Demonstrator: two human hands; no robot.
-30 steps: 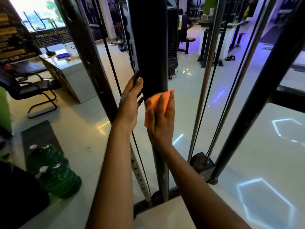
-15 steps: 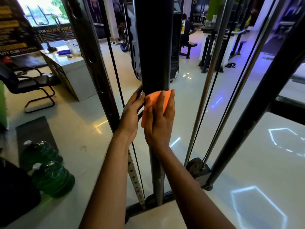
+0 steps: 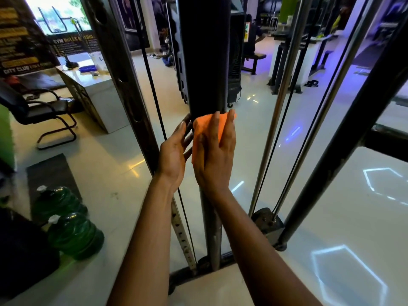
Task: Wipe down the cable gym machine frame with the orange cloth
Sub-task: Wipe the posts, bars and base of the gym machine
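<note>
A black upright post [image 3: 204, 54] of the cable machine frame rises in the middle of the view. My right hand [image 3: 215, 151] presses the orange cloth [image 3: 202, 127] flat against the post with straight fingers. My left hand [image 3: 174, 153] rests on the post's left side, fingers straight, beside the cloth. Below the hands the post [image 3: 210, 228] narrows and runs down to the base bar.
Chrome guide rods [image 3: 278, 111] and black cables [image 3: 309, 120] stand to the right, with a slanted black strut [image 3: 344, 142] beyond. A perforated upright [image 3: 123, 85] leans at left. Two green water jugs [image 3: 75, 235] sit on the floor at left; a desk [image 3: 97, 93] and chair [image 3: 42, 111] stand behind.
Both hands have slid a little along the post with the cloth, and my left hand has drawn closer beside the right. The view has shifted slightly.
</note>
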